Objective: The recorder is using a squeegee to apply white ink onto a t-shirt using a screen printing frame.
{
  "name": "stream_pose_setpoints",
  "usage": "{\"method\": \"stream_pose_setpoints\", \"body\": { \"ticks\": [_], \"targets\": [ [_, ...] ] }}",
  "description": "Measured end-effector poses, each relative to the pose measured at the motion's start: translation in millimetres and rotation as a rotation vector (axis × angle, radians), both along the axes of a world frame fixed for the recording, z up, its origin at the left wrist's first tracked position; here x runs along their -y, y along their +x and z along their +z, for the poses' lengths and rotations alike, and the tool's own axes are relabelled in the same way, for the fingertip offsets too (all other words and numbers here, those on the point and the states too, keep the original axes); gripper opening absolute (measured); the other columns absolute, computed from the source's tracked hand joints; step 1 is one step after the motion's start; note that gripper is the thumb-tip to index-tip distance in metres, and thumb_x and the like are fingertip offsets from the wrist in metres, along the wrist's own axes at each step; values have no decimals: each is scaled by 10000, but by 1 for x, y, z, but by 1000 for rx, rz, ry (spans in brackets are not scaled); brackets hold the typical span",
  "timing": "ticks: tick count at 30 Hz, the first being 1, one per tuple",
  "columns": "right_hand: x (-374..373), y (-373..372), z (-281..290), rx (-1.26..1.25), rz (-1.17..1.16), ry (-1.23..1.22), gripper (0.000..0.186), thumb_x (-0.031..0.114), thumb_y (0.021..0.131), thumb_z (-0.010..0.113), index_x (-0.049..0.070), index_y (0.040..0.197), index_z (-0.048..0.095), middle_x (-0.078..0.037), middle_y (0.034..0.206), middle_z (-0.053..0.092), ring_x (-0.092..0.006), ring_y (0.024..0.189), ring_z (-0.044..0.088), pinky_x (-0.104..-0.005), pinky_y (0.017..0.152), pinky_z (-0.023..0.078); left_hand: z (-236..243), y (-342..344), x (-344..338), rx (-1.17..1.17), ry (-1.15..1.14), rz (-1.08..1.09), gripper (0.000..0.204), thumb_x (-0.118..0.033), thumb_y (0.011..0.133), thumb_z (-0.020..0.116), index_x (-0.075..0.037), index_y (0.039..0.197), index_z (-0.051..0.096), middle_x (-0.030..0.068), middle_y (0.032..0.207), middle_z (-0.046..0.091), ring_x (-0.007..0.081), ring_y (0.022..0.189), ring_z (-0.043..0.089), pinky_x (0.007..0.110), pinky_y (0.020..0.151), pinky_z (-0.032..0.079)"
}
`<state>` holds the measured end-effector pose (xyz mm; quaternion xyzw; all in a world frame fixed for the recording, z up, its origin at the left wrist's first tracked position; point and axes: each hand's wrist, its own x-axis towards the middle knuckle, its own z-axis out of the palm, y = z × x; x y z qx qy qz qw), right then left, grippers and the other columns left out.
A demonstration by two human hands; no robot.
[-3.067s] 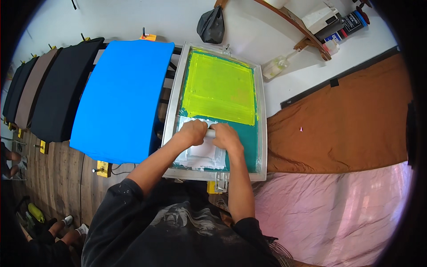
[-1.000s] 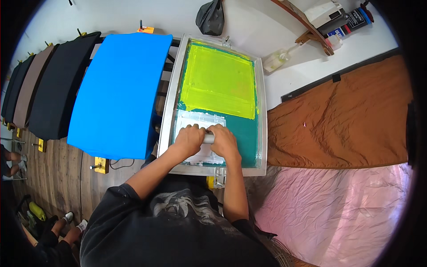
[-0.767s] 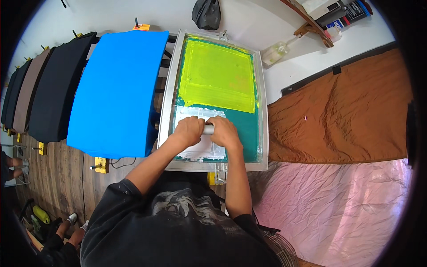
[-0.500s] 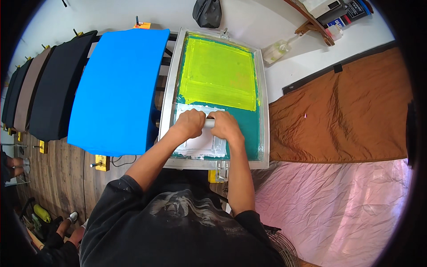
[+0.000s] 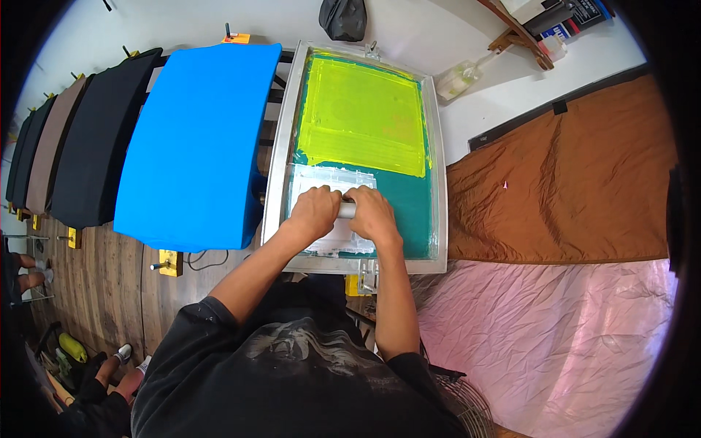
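Note:
Both my hands grip the pale bar of a squeegee (image 5: 347, 210) over a silk-screen frame (image 5: 440, 182). Fingers of my left hand (image 5: 314, 212) wrap its left part. Close beside it, my right hand (image 5: 371, 213) is closed round the right part. The squeegee's blade is hidden under my hands. Around them lies a patch of white ink (image 5: 332, 175) on the near left of the mesh. Bright yellow-green (image 5: 365, 109) covers a rectangle on the far part, and the mesh border (image 5: 412, 212) is dark green. A metal clamp (image 5: 367, 276) sits at the frame's near edge.
Left of the frame, blue fabric (image 5: 193, 146) covers a board, followed by black fabric (image 5: 102, 139) and more boards. Brown cloth (image 5: 555, 175) lies to the right, beyond a pinkish sheet (image 5: 548, 328). A plastic bottle (image 5: 458, 79) stands far right; another person's legs (image 5: 109, 372) show lower left.
My hands and the squeegee have slid slightly toward me over the white patch, baring more of its far part. My grip stays closed, and the whole view has shifted a little.

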<state>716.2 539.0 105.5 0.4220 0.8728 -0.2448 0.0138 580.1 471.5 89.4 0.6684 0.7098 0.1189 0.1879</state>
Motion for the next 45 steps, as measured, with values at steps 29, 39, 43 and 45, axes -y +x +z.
{"method": "stream_pose_setpoints", "body": {
  "ticks": [29, 39, 43, 45],
  "targets": [
    [53, 31, 12, 18, 41, -82, 298, -16, 648, 635, 48, 932, 698, -203, 910, 658, -397, 909, 633, -477, 800, 521, 19, 20, 51, 46, -162, -151, 151, -60, 687, 677, -19, 831, 658, 211, 815, 666, 360, 756, 686, 430, 670, 565],
    [-3, 0, 6, 19, 35, 54, 258, 1, 689, 621, 80, 927, 682, -165, 933, 673, -378, 914, 642, -474, 782, 523, 8, -6, -5, 0, -78, -68, 183, -38, 726, 650, -13, 907, 653, 212, 907, 663, 357, 841, 679, 434, 705, 562],
    [37, 14, -7, -108, 30, 89, 363, -64, 694, 613, 64, 1034, 608, -127, 1067, 578, -348, 1033, 553, -440, 849, 502, -9, 8, 37, -4, 106, -33, 340, 66, 666, 617, 5, 999, 592, 196, 962, 628, 372, 900, 642, 432, 724, 546],
    [63, 23, -5, -142, -6, 64, 393, -83, 682, 618, 60, 1048, 606, -119, 1088, 564, -339, 1060, 536, -435, 859, 499, -9, 21, 61, -27, 125, -34, 393, 43, 681, 602, 8, 1070, 557, 206, 1031, 612, 353, 944, 635, 419, 743, 548]
  ]
}}
